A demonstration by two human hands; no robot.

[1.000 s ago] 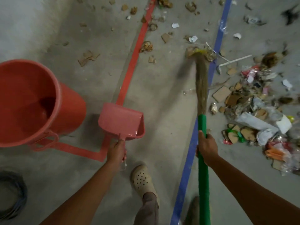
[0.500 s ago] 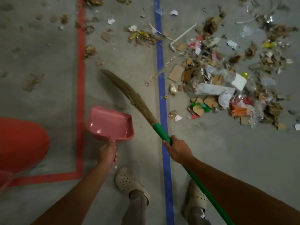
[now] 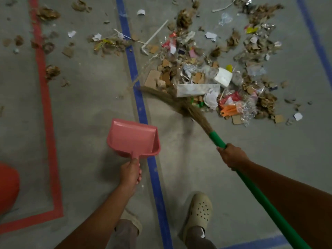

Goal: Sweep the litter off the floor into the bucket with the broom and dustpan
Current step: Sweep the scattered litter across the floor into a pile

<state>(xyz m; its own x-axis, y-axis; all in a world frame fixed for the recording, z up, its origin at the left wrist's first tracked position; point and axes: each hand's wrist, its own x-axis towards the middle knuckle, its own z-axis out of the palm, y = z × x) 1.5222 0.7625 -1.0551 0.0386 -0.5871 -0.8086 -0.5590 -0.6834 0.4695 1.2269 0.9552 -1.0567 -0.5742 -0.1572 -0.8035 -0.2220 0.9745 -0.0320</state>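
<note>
Draw the litter [image 3: 206, 78] into the dustpan [image 3: 133, 137].
Your right hand [image 3: 232, 156] curls its fingers round the broom [image 3: 217, 139], your left hand [image 3: 130, 172] grips the dustpan; litter lies right of the blue line [image 3: 142, 105], so ground the pan there.

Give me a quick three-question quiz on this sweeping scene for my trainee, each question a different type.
1. True or false: the dustpan already holds litter.
2. The broom bristles touch: A) the dustpan B) the litter C) nothing.
3. Fill in: the ___ hand grips the dustpan handle.
Key: 1 false, it is empty. 2 B. 3 left, the left hand.
</note>
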